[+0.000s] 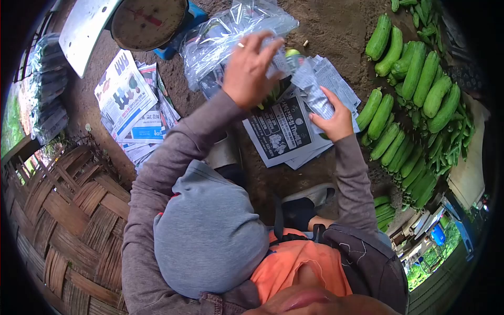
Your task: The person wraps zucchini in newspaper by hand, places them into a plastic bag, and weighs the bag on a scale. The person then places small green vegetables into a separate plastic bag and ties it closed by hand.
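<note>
My left hand (249, 73) is raised over a clear plastic bag (210, 50), fingers spread and slightly blurred. My right hand (337, 118) grips a crumpled newspaper wrap (316, 102), thumb on its near side. A pale green rounded tip (293, 53) shows just beyond the far end of the wrap. Below both hands lies a stack of newspaper sheets (286, 134) with a dark printed advert on top. Some green vegetables show under my left hand, partly hidden by it.
Many long green gourds (420, 73) lie in rows on the ground at the right. A second newspaper pile (128, 105) sits at the left. A round-topped scale (149, 23) stands at the back; newspaper-wrapped bundles (48, 89) and a woven bamboo surface (68, 220) are farther left.
</note>
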Motion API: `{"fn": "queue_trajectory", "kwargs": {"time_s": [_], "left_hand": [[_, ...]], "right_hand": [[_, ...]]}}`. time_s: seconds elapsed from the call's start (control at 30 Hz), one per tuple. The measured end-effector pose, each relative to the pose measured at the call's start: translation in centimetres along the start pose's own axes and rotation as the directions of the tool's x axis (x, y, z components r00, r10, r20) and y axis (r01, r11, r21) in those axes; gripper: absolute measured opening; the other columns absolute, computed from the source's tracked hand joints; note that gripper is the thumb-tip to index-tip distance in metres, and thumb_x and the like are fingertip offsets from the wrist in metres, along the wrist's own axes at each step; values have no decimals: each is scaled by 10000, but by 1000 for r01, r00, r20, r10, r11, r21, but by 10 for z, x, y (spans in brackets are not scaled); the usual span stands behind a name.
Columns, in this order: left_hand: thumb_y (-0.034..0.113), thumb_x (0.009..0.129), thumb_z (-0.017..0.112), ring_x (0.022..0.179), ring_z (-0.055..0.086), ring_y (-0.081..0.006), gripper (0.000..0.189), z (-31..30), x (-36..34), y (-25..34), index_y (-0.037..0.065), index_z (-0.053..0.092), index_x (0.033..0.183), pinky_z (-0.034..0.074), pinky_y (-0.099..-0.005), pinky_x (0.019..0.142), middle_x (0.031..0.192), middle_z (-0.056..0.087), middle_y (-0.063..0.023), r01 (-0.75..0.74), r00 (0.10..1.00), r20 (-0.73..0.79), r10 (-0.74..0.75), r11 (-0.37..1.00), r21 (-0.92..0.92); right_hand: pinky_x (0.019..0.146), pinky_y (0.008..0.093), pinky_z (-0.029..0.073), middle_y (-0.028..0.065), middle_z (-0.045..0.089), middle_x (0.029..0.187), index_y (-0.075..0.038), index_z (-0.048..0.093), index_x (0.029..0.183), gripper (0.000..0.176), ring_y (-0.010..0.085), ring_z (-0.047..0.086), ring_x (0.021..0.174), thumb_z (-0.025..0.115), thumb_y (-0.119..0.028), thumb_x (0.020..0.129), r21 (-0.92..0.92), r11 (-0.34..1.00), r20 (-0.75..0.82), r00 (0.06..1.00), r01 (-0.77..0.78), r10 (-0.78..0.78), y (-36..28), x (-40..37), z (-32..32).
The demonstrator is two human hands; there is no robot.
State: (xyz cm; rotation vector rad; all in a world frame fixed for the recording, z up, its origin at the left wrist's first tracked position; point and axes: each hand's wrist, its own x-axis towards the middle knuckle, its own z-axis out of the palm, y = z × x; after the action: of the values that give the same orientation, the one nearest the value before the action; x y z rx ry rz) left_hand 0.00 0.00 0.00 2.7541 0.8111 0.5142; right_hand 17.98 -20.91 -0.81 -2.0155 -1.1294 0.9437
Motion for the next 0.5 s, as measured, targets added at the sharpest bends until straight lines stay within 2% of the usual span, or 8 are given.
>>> {"fn": "queue_trajectory", "kwargs": {"time_s": [0.03, 0.07, 0.1, 0.17, 0.2, 0.3, 0.4, 0.5], "left_hand": [[215, 659, 794, 1236, 404, -319, 782, 3, 0, 4, 157, 424, 1346, 360, -423, 1005, 1341, 413, -116, -2, 1000, -3, 1, 1000, -23], [186, 621, 803, 1204, 419, -311, 800, 10, 7, -8, 166, 437, 1332, 374, -420, 966, 1321, 418, -96, -5, 996, -94, 14, 995, 99], [102, 663, 738, 1076, 517, -317, 730, 9, 12, -40, 160, 437, 1326, 437, -404, 876, 1236, 483, -112, -16, 991, -124, 45, 975, 222], [5, 696, 637, 922, 580, -326, 646, 12, 27, -47, 124, 456, 1304, 477, -408, 769, 1098, 558, -137, 123, 985, 125, -120, 992, -18], [9, 796, 494, 817, 603, -312, 462, 16, 31, -46, 96, 491, 1250, 510, -380, 702, 993, 605, -134, 0, 999, -45, -1, 999, -36], [-38, 751, 506, 871, 599, -312, 507, 12, 44, -41, 95, 494, 1240, 494, -387, 775, 983, 607, -122, -112, 981, -177, 81, 978, -173], [-65, 717, 498, 881, 587, -309, 517, 16, 34, -29, 89, 516, 1210, 480, -396, 799, 962, 614, -128, -13, 999, -34, 6, 976, -219], [-76, 717, 493, 886, 585, -310, 529, 34, 14, -22, 96, 528, 1216, 485, -385, 796, 975, 616, -134, -72, 997, -40, 65, 973, -221]], "right_hand": [[916, 362, 463, 147, 615, 1155, -118, 514, 1286, 669, 276, 606, 1053, 748, -209, 666, -97, 995, 11, 1000, 24, -23, -3, 4, -3], [887, 352, 477, 158, 623, 1128, -116, 521, 1276, 675, 263, 617, 1027, 753, -206, 649, -193, 980, 25, 999, 47, -43, -5, 10, -3], [863, 356, 483, 160, 626, 1109, -114, 529, 1265, 671, 276, 619, 1006, 754, -211, 641, -102, 986, 3, 991, 132, -132, -2, 34, 28], [824, 369, 490, 158, 629, 1086, -111, 546, 1237, 662, 313, 617, 976, 761, -247, 625, -106, 978, -47, 982, 178, -184, 1, 65, 34], [847, 377, 483, 158, 622, 1107, -118, 551, 1238, 681, 306, 607, 1005, 766, -279, 612, -138, 983, -48, 990, 123, -131, 1, 82, 32], [861, 394, 481, 141, 618, 1104, -173, 562, 1233, 714, 308, 596, 1012, 796, -324, 576, -272, 953, -200, 960, 136, -194, 8, 141, 52], [910, 409, 452, 104, 593, 1135, -191, 532, 1238, 758, 297, 536, 1099, 827, -411, 575, -400, 914, -254, 966, -65, -43, 8, 179, 72], [941, 405, 432, 92, 582, 1162, -180, 542, 1229, 758, 286, 492, 1141, 819, -459, 581, -340, 931, -296, 955, -134, 29, 18, 185, 75]]}}
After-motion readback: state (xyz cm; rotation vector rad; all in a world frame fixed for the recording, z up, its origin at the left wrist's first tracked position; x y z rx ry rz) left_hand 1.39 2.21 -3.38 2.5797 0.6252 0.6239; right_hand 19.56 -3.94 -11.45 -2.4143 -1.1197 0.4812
